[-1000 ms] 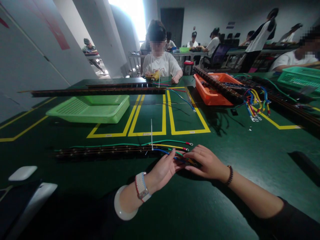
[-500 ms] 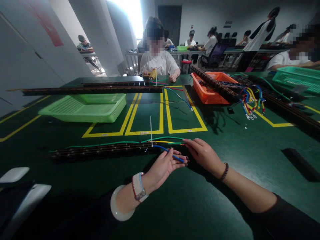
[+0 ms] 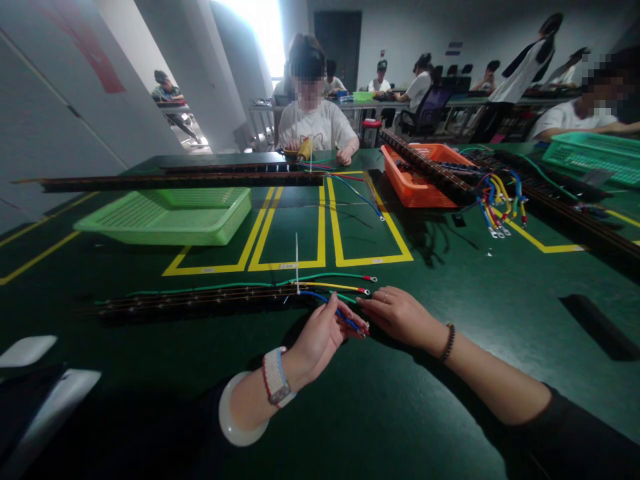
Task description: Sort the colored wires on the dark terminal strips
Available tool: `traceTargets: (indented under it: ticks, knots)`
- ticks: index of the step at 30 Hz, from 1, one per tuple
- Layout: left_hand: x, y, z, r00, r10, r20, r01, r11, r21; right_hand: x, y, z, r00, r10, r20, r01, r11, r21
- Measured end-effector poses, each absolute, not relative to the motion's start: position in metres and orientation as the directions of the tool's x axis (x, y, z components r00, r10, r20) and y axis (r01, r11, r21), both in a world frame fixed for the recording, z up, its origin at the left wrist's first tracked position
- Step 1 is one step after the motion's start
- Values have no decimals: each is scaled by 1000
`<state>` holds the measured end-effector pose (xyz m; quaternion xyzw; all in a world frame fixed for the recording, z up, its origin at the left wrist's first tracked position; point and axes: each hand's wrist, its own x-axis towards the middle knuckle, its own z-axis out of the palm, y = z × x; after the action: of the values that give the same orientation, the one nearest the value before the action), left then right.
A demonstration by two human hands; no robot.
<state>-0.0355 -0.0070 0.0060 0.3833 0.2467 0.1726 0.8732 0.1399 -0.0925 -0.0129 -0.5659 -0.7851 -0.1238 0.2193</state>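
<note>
Black strip with coloured wires, near part of the green table (image 3: pixel 310 413), two bare hands at its right end.
One black strip (image 3: pixel 200 303), lying left to right; blue wire (image 3: pixel 320 298) between thumb and bent fingers of left hand (image 3: pixel 320 337); lower green wire (image 3: pixel 343 298), end pinched by right hand (image 3: pixel 400 317), its other fingers together, curled; yellow wire (image 3: pixel 330 287) and upper green wire (image 3: pixel 335 275), just beyond, ring-ended; white cable tie (image 3: pixel 297 263), upright; farther left, light green basket (image 3: pixel 200 235); far right, orange basket (image 3: pixel 425 197).
</note>
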Motion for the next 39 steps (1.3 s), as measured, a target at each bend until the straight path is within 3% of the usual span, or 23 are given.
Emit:
traceTargets:
  ticks: [3, 6, 10, 17, 21, 24, 29, 32, 39]
  knots:
    - [-36, -7, 7, 816, 490, -306, -115, 658, 744, 139, -95, -7, -213, 828, 519, 946, 308, -103]
    - [-37, -7, 6, 818, 480, -317, -122, 683, 720, 136, -102, 0, -235, 735, 636, 908, 399, -126]
    - [-36, -5, 3, 821, 470, -326, -115, 694, 711, 129, -105, 2, -400, 623, 672, 849, 529, 15]
    - [-34, -5, 0, 830, 454, -325, -115, 708, 697, 123, -99, -2, -438, 634, 637, 869, 480, 120]
    - [-34, -4, 0, 855, 430, -290, -114, 701, 704, 123, -99, -3, -408, 654, 637, 870, 491, 53]
    - [-35, -6, 5, 886, 358, -295, -13, 655, 755, 125, -98, -4, -319, 689, 651, 891, 453, -43]
    - [-37, -14, 12, 886, 319, -337, 209, 374, 904, 132, -94, -11, -212, 758, 616, 906, 389, -166]
    - [-38, -16, 14, 922, 211, -324, 262, 273, 926, 134, -94, -14, -225, 802, 553, 906, 382, -185]
    - [-38, -10, 9, 944, 168, -285, 224, 312, 923, 134, -91, -15, -235, 862, 448, 911, 357, -209]
